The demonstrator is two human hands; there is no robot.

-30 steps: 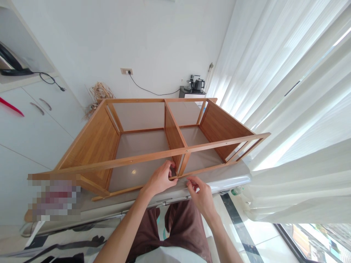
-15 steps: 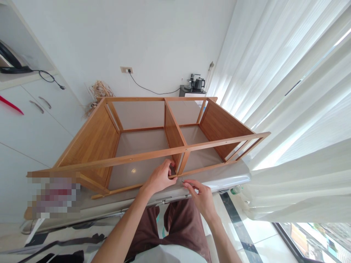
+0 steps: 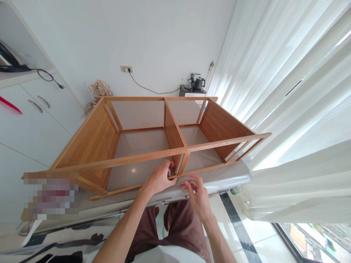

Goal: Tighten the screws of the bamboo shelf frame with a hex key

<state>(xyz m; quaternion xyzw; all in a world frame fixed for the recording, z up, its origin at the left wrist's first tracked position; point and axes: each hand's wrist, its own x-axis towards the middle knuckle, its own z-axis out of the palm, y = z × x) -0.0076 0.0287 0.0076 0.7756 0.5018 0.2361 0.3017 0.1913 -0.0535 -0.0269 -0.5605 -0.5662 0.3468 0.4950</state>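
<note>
On a grey table beside white curtains, our left hand grips the wooden shelf frame at its lower front rail while our right hand, fingers pinched, seemingly works a small fastener there, too tiny to identify; steady alignment matters next.

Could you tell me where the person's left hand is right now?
In the head view, the left hand grips the near bottom rail of the wooden shelf frame at its centre divider, just left of the right hand.
</note>
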